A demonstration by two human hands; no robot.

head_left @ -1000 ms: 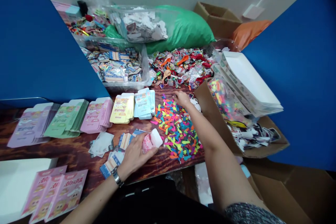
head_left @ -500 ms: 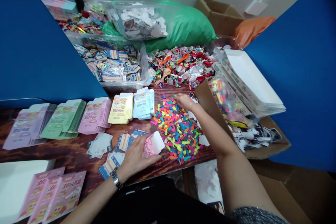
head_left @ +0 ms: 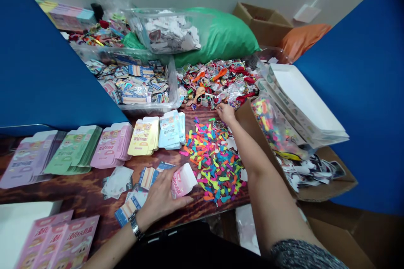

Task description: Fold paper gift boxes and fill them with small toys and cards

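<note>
My left hand (head_left: 162, 197) is wrapped round a small pink box (head_left: 181, 181) with an open top, near the table's front edge. Blue-and-tan cards (head_left: 148, 178) lie beside and under that hand. My right hand (head_left: 225, 113) reaches to the front edge of a heap of mixed small trinkets (head_left: 221, 80); its fingers are pressed together, and what they hold, if anything, is too small to name. Between the hands spreads a pile of small, brightly coloured balloons (head_left: 217, 164). White cards (head_left: 118, 183) lie left of the blue-and-tan ones.
Flat box stacks in purple (head_left: 30, 155), green (head_left: 69, 151), pink (head_left: 110, 145), yellow (head_left: 143, 136) and blue (head_left: 170, 130) stand leftward. A cardboard box (head_left: 334, 191) is at right. Behind are a clear card bin (head_left: 173, 80) and green bag (head_left: 227, 33).
My right hand has moved away from the coloured pile, back to the edge of the trinket heap. My left hand still holds the pink box. The view has shifted slightly.
</note>
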